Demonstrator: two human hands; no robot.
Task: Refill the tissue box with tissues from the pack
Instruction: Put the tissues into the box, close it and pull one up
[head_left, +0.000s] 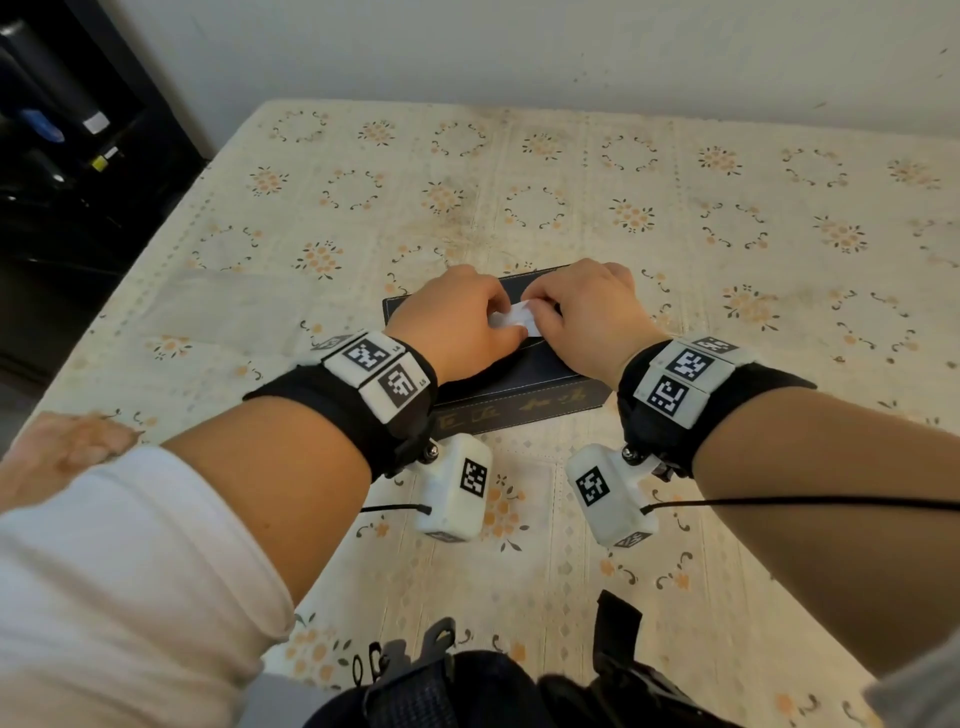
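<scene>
A dark navy tissue box (524, 397) with gold lettering on its front side lies in the middle of the table. Both my hands are on top of it. My left hand (454, 325) and my right hand (589, 314) pinch a white tissue (514, 316) between their fingertips, right over the middle of the box's top. The hands hide most of the top, so the slot itself does not show. No tissue pack is in view.
The table (727, 218) wears a cream cloth with an orange flower print and runs to a white wall at the back. A dark shelf with bottles (57, 119) stands at the left. Black straps (613, 649) lie at the near edge.
</scene>
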